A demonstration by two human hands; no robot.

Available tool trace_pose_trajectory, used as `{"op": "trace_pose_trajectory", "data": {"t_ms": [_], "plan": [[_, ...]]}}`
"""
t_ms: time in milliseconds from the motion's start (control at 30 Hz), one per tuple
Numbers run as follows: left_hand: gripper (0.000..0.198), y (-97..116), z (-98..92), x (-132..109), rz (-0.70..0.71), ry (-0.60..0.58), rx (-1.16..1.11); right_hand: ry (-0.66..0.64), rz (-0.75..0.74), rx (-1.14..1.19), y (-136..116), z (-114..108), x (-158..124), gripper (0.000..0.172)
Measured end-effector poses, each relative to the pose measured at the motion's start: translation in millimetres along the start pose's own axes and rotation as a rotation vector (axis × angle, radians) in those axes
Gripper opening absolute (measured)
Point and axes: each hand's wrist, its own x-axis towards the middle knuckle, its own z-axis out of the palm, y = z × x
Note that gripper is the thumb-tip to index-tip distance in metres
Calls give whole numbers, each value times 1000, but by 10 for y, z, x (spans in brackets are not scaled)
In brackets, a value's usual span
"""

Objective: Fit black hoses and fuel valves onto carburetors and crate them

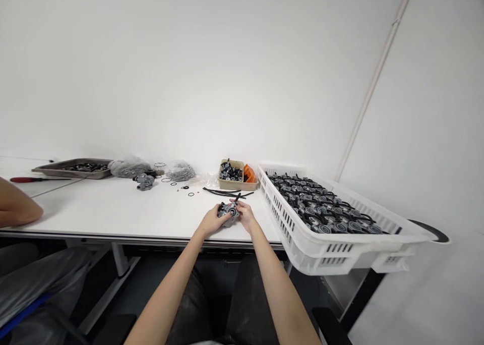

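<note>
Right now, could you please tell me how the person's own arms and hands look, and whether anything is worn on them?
The left hand and right hand are gloveless. The left forearm and right forearm are slim and bare, with no sleeve, watch or bracelet visible. Any ring is too small to tell.

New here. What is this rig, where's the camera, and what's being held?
There is no robot: a person works with two bare hands. The single picture comes from a camera worn on the head, looking forward and down. The left hand and right hand hold a grey metal part near the front edge of a white table. Beyond it lie black tubes; farther left are dark rings and a loose metal part. The white crate at right holds rows of similar-looking parts.
</note>
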Motion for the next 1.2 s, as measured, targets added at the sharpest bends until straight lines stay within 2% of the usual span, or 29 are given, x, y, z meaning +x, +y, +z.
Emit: {"op": "trace_pose_trajectory", "data": {"t_ms": [467,933,1200], "plan": [[51,-8,5,11,8,-19,-6,14,-39,-48,52,-28,43,30],[51,2,-32,-9,17,-44,-113,1,-62,-71,2,0,1,33],[54,-25,-75,11,75,-65,-269,-93,-29,-72,4,39,-39,40]]}}
